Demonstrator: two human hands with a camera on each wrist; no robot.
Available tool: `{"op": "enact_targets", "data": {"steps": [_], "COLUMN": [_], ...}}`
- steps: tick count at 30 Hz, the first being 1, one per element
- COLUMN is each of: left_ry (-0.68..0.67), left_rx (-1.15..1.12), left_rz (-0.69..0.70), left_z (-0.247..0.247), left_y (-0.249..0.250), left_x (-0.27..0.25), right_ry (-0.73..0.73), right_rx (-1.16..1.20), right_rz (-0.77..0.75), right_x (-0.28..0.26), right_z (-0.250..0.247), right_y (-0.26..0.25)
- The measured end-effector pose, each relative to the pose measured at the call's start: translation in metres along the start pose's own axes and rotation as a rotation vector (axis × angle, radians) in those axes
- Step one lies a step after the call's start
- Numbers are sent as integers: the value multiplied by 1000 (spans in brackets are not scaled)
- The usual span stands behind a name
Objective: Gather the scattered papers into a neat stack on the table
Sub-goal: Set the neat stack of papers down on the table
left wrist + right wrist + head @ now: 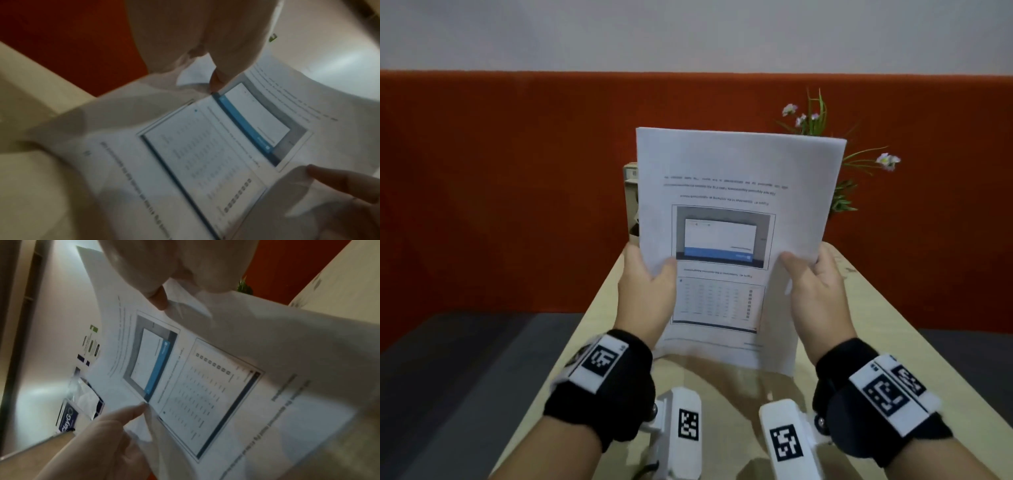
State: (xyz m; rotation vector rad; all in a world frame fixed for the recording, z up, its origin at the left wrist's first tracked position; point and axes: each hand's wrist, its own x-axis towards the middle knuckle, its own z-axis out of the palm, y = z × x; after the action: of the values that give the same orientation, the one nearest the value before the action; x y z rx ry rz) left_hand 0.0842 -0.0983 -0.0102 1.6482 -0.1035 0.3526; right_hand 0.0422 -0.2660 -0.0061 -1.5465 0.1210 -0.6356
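Note:
A stack of white printed papers [726,219] stands upright above the light wooden table [887,329], its lower edge at or just above the tabletop. The front sheet shows upside-down text, a screenshot with a blue bar and a table. My left hand [645,274] grips the stack's left edge with the thumb on the front. My right hand [813,277] grips the right edge the same way. In the left wrist view the papers [205,154] bend under my left thumb [220,79]. The right wrist view shows the papers [205,386] pinched by my right thumb [158,300].
A cardboard box [631,198] and a plant with small pink flowers [822,126] stand behind the papers at the table's far end. An orange partition [517,171] rises beyond. Grey floor [465,359] lies left of the table.

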Motion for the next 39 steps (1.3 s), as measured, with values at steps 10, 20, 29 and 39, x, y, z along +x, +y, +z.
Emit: {"op": "enact_targets", "data": {"steps": [10, 20, 29, 39], "left_ry": [-18, -155, -386, -509], "left_rx": [204, 601, 896, 1026], "left_rz": [-31, -75, -273, -384], "left_z": [-14, -117, -140, -134], "left_y": [-6, 26, -40, -61], "left_x": [-4, 16, 3, 11], "right_ry": [-106, -418, -586, -642], "right_rx": [-210, -604, -822, -1021], "right_rz": [71, 155, 448, 560], "right_x": [-1, -6, -34, -30], "right_z": [8, 37, 63, 56], "right_y": [5, -23, 20, 38]}}
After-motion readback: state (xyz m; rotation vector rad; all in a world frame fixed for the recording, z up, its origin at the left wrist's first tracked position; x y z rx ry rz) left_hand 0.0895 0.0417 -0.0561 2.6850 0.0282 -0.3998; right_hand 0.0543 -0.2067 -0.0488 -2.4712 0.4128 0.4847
